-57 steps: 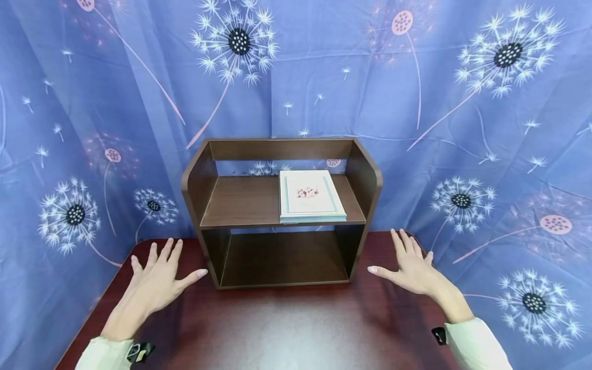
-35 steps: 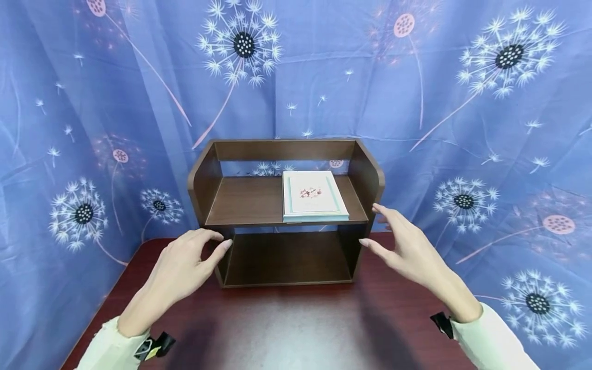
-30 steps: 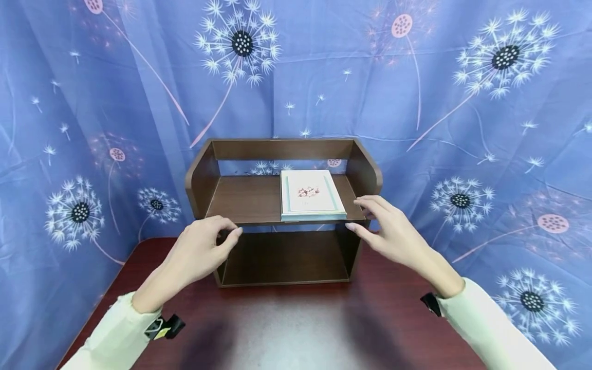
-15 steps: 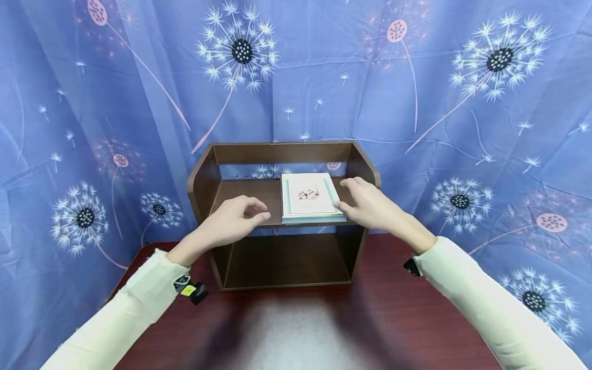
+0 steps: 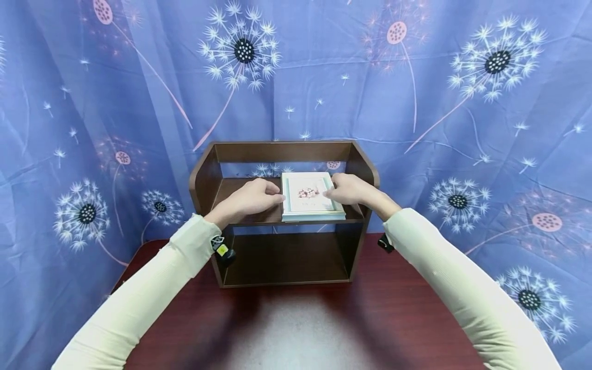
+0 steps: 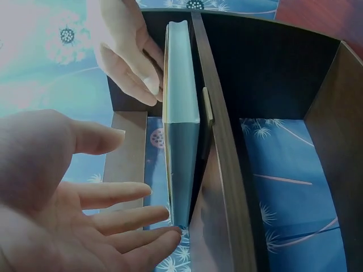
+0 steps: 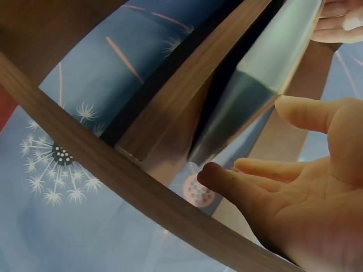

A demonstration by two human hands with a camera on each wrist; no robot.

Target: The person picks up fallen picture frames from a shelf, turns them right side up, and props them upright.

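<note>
A thick book (image 5: 302,205) with a white cover, pale teal edges and a small floral picture lies flat on the upper shelf of a dark brown desktop rack (image 5: 284,149). My left hand (image 5: 254,196) is at its left side, fingers fairly straight in the left wrist view, fingertips close to the book's side (image 6: 182,153). At the right side is my right hand (image 5: 351,190); its thumb reaches over the cover's edge. In the right wrist view the thumb (image 7: 300,110) meets the cover's edge and the fingers extend beside the book. Whether the fingertips press it is unclear.
The rack has upright side panels (image 5: 203,180) and a lower compartment (image 5: 287,259). It stands on a dark red table (image 5: 296,318). A blue curtain (image 5: 314,77) with dandelion prints hangs behind and at both sides. Both wrists carry black straps.
Both hands have moved from the table beside the rack up and inward, to either side of the book. The book stays in place on the upper shelf.
</note>
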